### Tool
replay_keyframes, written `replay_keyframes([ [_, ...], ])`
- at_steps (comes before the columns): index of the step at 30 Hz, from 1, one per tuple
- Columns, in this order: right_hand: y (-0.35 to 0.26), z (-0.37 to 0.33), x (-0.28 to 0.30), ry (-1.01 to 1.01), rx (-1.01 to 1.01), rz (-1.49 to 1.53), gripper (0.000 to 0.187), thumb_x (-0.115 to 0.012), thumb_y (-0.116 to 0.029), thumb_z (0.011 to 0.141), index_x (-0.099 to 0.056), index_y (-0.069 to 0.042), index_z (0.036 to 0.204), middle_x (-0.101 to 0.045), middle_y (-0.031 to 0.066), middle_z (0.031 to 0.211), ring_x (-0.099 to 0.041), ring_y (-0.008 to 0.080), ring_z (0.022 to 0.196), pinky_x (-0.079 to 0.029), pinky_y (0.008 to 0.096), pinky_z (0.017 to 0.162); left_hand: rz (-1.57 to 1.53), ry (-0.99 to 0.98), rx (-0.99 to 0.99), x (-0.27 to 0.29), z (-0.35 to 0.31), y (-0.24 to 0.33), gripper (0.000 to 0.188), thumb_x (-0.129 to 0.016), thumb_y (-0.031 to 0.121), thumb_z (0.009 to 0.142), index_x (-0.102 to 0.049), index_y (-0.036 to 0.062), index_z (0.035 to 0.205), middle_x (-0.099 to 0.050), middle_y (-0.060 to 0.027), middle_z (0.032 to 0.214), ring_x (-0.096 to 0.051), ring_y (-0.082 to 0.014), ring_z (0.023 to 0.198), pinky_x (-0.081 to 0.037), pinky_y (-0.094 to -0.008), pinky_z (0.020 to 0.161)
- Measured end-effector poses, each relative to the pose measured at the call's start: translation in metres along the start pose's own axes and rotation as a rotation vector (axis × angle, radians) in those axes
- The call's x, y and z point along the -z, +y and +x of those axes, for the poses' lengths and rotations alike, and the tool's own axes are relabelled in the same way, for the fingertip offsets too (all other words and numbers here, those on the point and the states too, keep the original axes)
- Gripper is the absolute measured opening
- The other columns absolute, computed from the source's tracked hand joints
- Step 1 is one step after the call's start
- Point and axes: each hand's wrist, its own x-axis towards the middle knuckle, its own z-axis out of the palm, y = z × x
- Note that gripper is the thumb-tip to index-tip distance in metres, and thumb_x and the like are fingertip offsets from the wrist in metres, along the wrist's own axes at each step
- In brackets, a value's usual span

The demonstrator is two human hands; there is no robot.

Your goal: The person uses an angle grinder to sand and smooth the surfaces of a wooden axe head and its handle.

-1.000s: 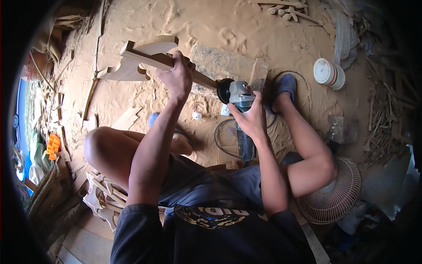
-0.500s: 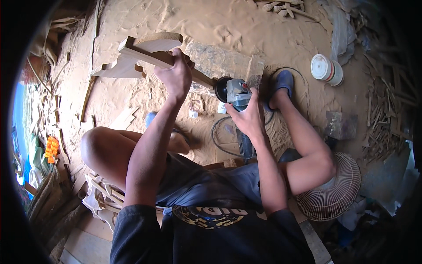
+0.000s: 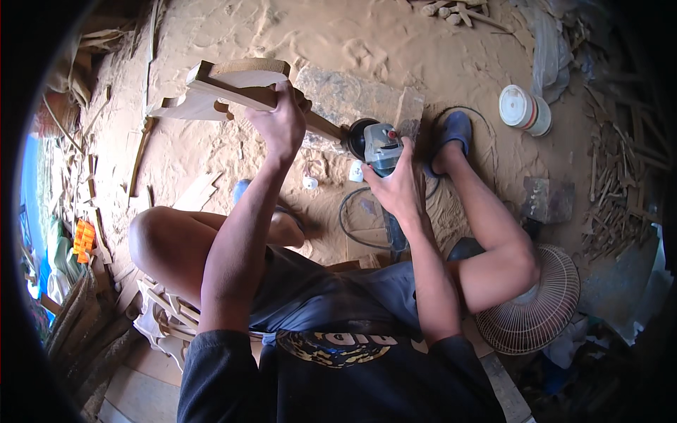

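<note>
My left hand [image 3: 281, 125] is closed round the bar of a pale wooden frame piece [image 3: 236, 90], which has curved, shaped boards at its far left end. The bar runs down to the right, and its end meets the round black disc [image 3: 362, 138] of an angle grinder. My right hand [image 3: 397, 182] grips the teal and grey angle grinder [image 3: 381, 149] by its head, thumb and fingers on either side. The grinder's body extends back toward me, partly hidden by my right forearm. Beneath the bar lies a flat dusty board [image 3: 345, 95] on the sawdust.
Sawdust covers the ground. A black cord [image 3: 343, 211] loops beside the grinder. To the right stand a white bucket [image 3: 517, 107], a block [image 3: 547, 200] and a round fan [image 3: 530, 303]. Scrap wood [image 3: 620, 190] is piled at the far right; shaped wooden pieces [image 3: 166, 321] lie at my left.
The wooden piece has tilted and shifted slightly, its left end coming a little lower and its lower board rising. My left hand has moved with it; the grinder has hardly moved.
</note>
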Motion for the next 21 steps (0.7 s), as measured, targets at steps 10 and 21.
replay_keyframes([
  [10,0.004,0.006,0.001,0.082,0.083,-0.053,0.102,-0.084,-0.038,0.083,-0.03,0.006,0.157,-0.057,0.0365,0.139,-0.062,0.0511,0.122,-0.051,0.0549,0.102,-0.036,-0.061,0.016,-0.003,-0.002,0.002,0.022,-0.063,0.007,0.098,-0.051,0.0035,0.081,-0.056,-0.0049,0.066,-0.056,-0.013,0.055,-0.06,-0.0371,0.054],
  [21,0.014,0.016,-0.007,0.093,0.177,0.003,0.1,-0.087,-0.029,0.084,-0.029,0.01,0.155,-0.059,0.0347,0.135,-0.064,0.0432,0.124,-0.05,0.0469,0.106,-0.045,-0.099,0.031,-0.011,-0.005,0.004,0.025,-0.061,0.006,0.099,-0.049,0.0038,0.077,-0.053,-0.005,0.063,-0.051,-0.0137,0.051,-0.054,-0.0355,0.051],
])
